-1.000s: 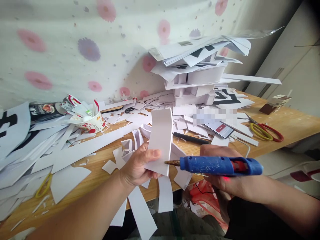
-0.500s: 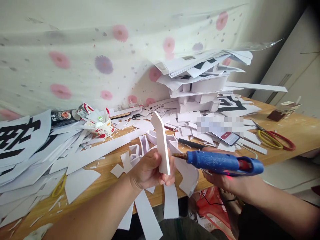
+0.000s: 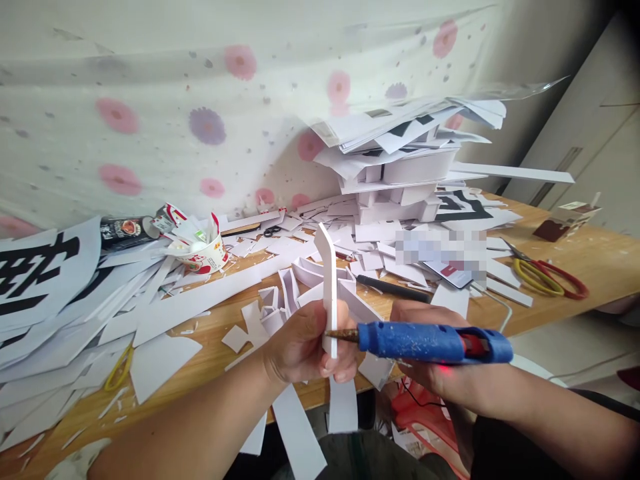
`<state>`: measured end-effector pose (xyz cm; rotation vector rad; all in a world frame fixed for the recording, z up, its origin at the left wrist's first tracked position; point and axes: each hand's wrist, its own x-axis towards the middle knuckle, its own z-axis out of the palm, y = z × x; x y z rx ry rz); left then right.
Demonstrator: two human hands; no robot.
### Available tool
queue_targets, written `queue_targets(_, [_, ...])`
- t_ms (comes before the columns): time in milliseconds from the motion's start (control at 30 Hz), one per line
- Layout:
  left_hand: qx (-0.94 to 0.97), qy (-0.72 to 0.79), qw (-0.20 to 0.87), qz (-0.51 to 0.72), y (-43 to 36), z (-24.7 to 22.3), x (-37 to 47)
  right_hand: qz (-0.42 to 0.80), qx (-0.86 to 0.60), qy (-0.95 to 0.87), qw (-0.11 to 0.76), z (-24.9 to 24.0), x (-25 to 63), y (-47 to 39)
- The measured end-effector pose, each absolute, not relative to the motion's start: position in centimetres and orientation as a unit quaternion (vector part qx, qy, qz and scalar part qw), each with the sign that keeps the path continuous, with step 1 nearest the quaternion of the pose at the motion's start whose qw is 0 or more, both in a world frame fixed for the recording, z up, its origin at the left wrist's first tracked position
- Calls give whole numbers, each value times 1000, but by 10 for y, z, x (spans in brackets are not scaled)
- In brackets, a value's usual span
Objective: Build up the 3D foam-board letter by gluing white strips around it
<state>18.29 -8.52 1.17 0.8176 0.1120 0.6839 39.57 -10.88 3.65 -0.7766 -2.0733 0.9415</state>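
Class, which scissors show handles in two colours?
The metal scissors on the right, handles red and yellow; the left pair shows only yellow, the small pair black.

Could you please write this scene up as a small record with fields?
Left hand: grips a white strip near its lower end
Strip pose: roughly upright, narrow edge toward the camera, upper part bent
Right hand: holds a blue glue gun
Nozzle: at the strip's lower part; exact contact unclear
Surface: wooden table strewn with white cut pieces
Left side: paper cup stuffed with packets, beside a black can lying down
Right side: phone; scissors with red and yellow handles
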Motion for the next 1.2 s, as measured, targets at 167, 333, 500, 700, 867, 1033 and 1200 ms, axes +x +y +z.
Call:
queue_targets(167, [392, 35, 871, 294, -86, 11, 183, 355, -316, -782, 403, 33, 395, -106])
queue_targets(333, [395, 30, 869, 296, -84, 9, 182, 341, -286, -807, 387, 34, 393, -106])
queue_targets(500, [405, 19, 874, 268, -83, 9, 182, 326, -328, -774, 432, 29, 397, -102])
queue_targets(700, [402, 18, 872, 279, -84, 11, 181, 301, -353, -778, 424, 23, 404, -99])
queue_targets(867, [392, 24, 872, 293, -81, 6, 180, 297, -345, -787, 416, 21, 406, -100])
queue_targets(1033, [386, 67, 860, 326, -77, 3, 180, 287, -344, -798, 403, 21, 406, -99])
queue_targets(1200, [405, 170, 805, 398, -76, 8, 178, 279, -349, -801, 398, 23, 408, -99])
